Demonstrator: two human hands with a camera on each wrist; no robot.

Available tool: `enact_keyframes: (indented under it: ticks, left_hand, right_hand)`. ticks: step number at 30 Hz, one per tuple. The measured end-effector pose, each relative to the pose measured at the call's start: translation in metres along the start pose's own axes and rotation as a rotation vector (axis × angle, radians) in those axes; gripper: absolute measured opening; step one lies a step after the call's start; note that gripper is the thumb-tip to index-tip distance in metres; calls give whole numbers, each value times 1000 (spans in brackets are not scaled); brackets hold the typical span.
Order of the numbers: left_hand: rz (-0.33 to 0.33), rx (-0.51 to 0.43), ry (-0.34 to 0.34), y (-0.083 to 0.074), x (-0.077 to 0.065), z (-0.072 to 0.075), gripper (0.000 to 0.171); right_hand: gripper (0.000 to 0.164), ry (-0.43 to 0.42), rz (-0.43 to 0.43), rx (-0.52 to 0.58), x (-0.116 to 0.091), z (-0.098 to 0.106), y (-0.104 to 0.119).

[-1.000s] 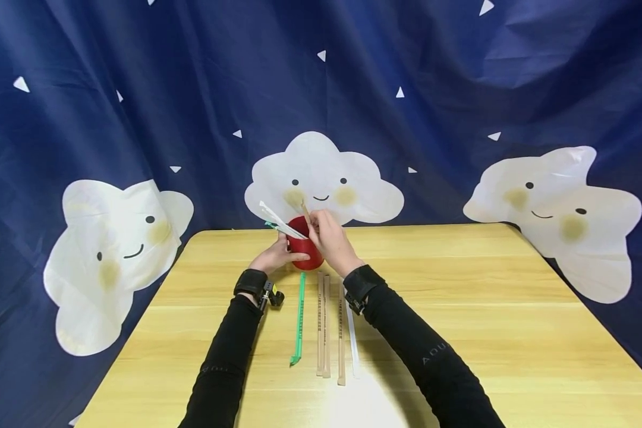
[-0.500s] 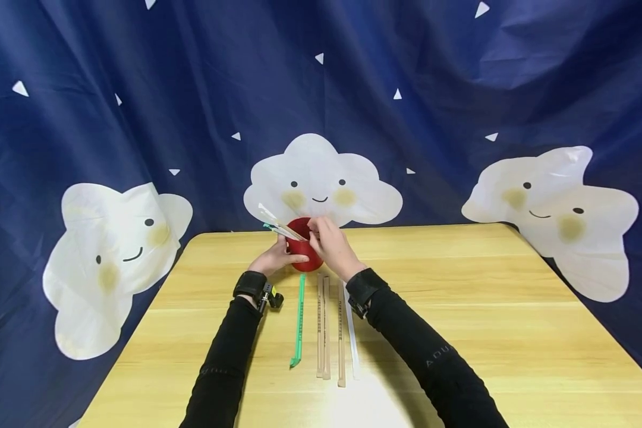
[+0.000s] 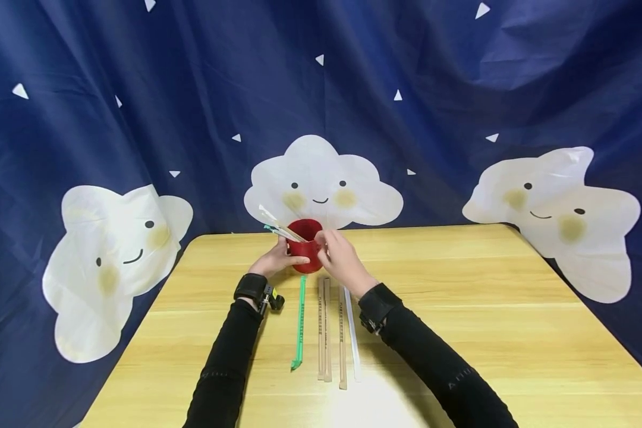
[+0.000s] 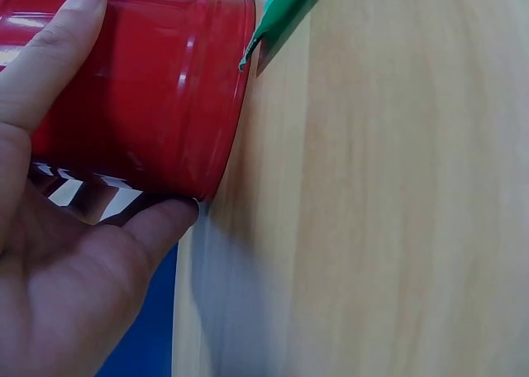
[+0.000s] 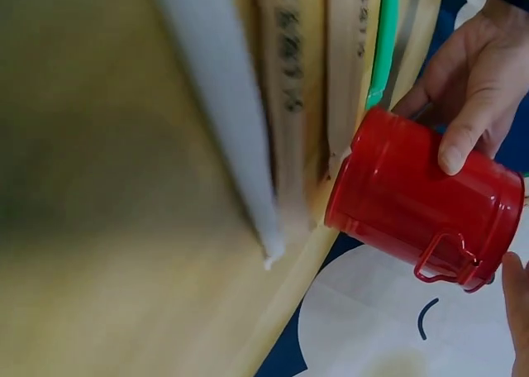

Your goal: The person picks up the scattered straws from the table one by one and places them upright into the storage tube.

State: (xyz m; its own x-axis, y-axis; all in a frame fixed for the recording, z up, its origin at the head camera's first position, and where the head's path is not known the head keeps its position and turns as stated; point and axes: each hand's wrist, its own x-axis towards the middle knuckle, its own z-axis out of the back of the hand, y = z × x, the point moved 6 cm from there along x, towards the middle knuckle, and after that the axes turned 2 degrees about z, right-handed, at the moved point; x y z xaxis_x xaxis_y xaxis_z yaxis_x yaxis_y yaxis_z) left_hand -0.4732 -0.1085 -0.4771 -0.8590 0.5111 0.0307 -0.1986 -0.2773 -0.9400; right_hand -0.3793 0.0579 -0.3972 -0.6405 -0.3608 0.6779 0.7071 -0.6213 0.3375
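Note:
A small red metal bucket (image 3: pixel 312 252) tilts at the back of the table, and my left hand (image 3: pixel 273 260) grips its side, thumb in front and fingers behind. Wrapped straws (image 3: pixel 282 230) lean out of its mouth to the left, with white, green and brown ends showing. My right hand (image 3: pixel 343 259) is by the bucket's right rim, fingers loosely bent, with nothing visible in them. In the right wrist view a wire handle (image 5: pixel 436 278) shows on the bucket's side. On the table in front lie a green wrapped straw (image 3: pixel 301 324), several brown wrapped straws (image 3: pixel 342 351) and a white one (image 3: pixel 353 339).
The wooden table (image 3: pixel 487 309) ends just behind the bucket, against a dark blue curtain (image 3: pixel 433 71) with white cloud and star faces. The straws lie roughly side by side, pointing from the bucket toward the person.
The brown straw in my right hand has gone into the bucket, and the hand has let go. It has drawn back right and down from the rim. The left hand keeps its hold.

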Motion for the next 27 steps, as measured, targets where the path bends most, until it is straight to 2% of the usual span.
enact_keyframes:
  ticks: [4, 8, 12, 16, 19, 21, 27]
  left_hand:
    - [20, -15, -4, 3, -2, 1, 96]
    - [16, -19, -3, 2, -4, 2, 96]
    - [17, -16, 6, 0, -5, 1, 97]
    - [18, -27, 10, -1, -5, 0, 97]
    - [27, -26, 9, 0, -4, 0, 97]
    - [40, -20, 5, 1, -5, 0, 97]
    - [30, -33, 16, -1, -4, -1, 97]
  right_hand:
    - [19, 39, -47, 21, -19, 5, 2]
    - [18, 155, -80, -3, -40, 5, 7]
    - [15, 291, -24, -85, -64, 4, 19]
    - [15, 327, 35, -172, -79, 10, 30]
    - [14, 360, 25, -240, -86, 16, 35]
    - [13, 409, -32, -258, -91, 18, 36]
    - [26, 539, -309, -212, -103, 20, 29]
